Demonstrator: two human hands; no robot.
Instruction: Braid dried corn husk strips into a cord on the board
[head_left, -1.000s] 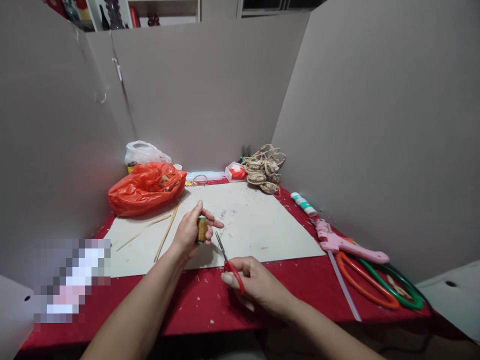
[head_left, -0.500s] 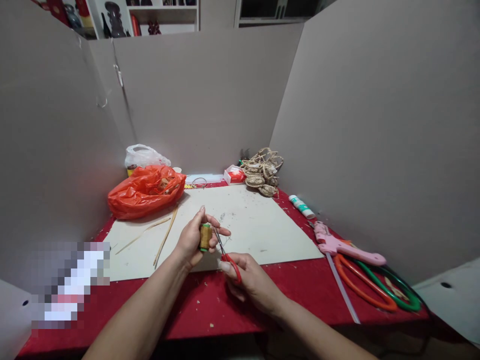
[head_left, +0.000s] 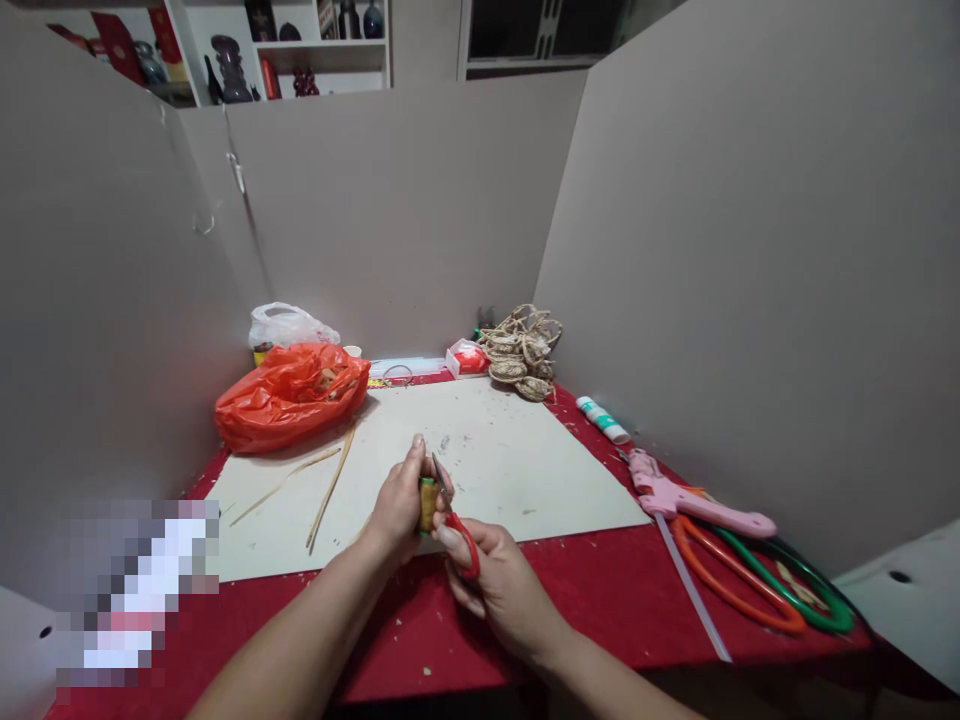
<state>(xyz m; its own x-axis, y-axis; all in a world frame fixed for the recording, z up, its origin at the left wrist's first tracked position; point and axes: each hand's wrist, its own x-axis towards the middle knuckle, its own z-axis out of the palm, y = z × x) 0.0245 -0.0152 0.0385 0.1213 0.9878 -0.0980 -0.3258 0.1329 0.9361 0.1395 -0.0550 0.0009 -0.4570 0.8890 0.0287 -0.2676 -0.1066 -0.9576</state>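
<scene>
My left hand [head_left: 403, 500] is curled around a spool of golden-brown thread [head_left: 427, 506] with green ends. In my right hand [head_left: 499, 578] is a small pair of scissors [head_left: 469, 548] with red handles, gripped by the fingers. The metal blades point up and away, right beside the spool and close to my left fingertips. Whether the blades touch the thread, I cannot tell. Both hands are above the near edge of a pale board [head_left: 495, 450] on the table.
A red plastic bag [head_left: 292, 398] and thin tan strips [head_left: 331, 488] lie left. Woven rope pieces [head_left: 523, 355] and a small red-and-white box [head_left: 467, 358] stand at the back. A pink glue gun [head_left: 671, 498] and coloured handles [head_left: 739, 580] lie right. Grey panels [head_left: 390, 220] enclose the table.
My left hand has turned and closed more around the spool, its fingers no longer stretched out. Scissors and spool are closer together. The whole view has shifted slightly downward.
</scene>
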